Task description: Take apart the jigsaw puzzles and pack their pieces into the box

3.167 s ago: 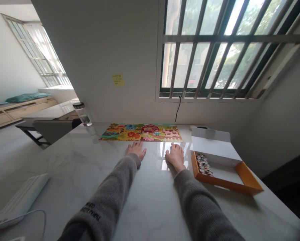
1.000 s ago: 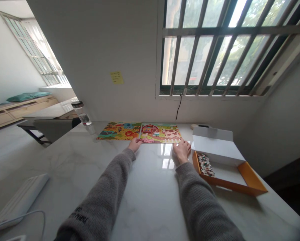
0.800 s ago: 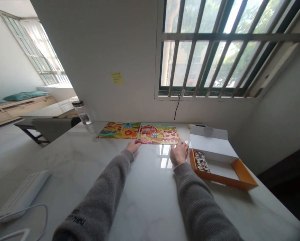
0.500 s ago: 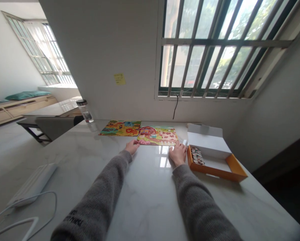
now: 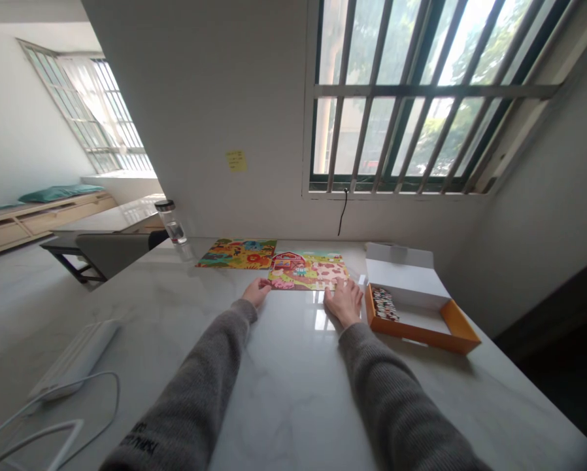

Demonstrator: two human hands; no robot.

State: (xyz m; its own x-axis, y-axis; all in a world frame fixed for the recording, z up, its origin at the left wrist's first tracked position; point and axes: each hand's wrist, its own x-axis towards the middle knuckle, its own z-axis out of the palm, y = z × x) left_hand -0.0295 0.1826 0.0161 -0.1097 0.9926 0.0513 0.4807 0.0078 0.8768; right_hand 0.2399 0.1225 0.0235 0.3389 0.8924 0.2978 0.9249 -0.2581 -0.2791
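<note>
A farm picture board (image 5: pixel 306 269), printed with a red barn and a pink-spotted cow, lies flat near the back of the table. My left hand (image 5: pixel 257 292) has its fingers pinched at the board's near left corner. Over the near right corner rests my right hand (image 5: pixel 343 302), palm down with the fingers stretched out and a little apart. Left of the farm board and close against it lies a second picture board (image 5: pixel 238 254), yellow and orange with a lion and other animals.
To the right stands an open orange box (image 5: pixel 423 333) with several small pieces (image 5: pixel 385 305) at its left end. A clear bottle (image 5: pixel 172 224) stands at the back left. A white power strip (image 5: pixel 75 361) and cables (image 5: pixel 114 405) lie at the left.
The farm board appears to have come slightly nearer to me, with my left hand still at its corner. My right hand's fingers now reach over the near edge. The camera has tilted slightly.
</note>
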